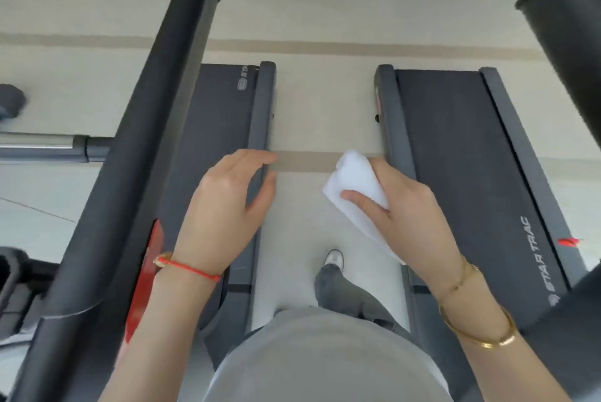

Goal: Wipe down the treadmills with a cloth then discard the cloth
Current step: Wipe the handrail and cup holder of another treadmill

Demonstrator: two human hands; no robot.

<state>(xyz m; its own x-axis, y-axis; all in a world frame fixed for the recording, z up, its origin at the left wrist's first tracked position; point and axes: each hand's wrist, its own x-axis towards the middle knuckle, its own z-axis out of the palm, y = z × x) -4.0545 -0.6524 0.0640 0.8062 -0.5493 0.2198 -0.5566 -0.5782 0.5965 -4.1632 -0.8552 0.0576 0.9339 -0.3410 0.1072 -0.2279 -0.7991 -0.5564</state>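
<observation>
Standing: between two treadmills, on the strip of pale floor (299, 102), looking down; one shoe (335, 258) visible on that strip.
Cloth: white cloth (354, 180), bunched, held over the aisle just beside the inner rail of the right treadmill (455, 148); not seen pressed on any surface.
Right hand: right hand (406, 216) gripping the cloth, thumb across the front, fingers curled behind; two gold bangles on the wrist.
Left hand: left hand (227, 206) holding nothing, fingers relaxed and loosely spread, over the inner rail of the left treadmill (214, 128); contact with the rail not clear. Red cord on the wrist.
Left machine: dark belt and long black handrail (156, 128) in view; red strip low beside the handrail, blurred.
Right machine: dark belt with brand lettering, side rails both sides; small red mark near the outer rail, too blurred to identify.
Cleanliness: no streaks, damp patches or dirt discernible on either belt or rail, so wiped and unwiped areas indistinguishable.
Progress, judged: wiping phase apparently under way or between surfaces, cloth in hand and off the machines; share of surfaces finished not determinable.
Remaining, judged: any unwiped rails, handrails and consoles, then disposal of the cloth; no bin in view.
Risk, judged: narrow aisle, protruding rails at shin level.
</observation>
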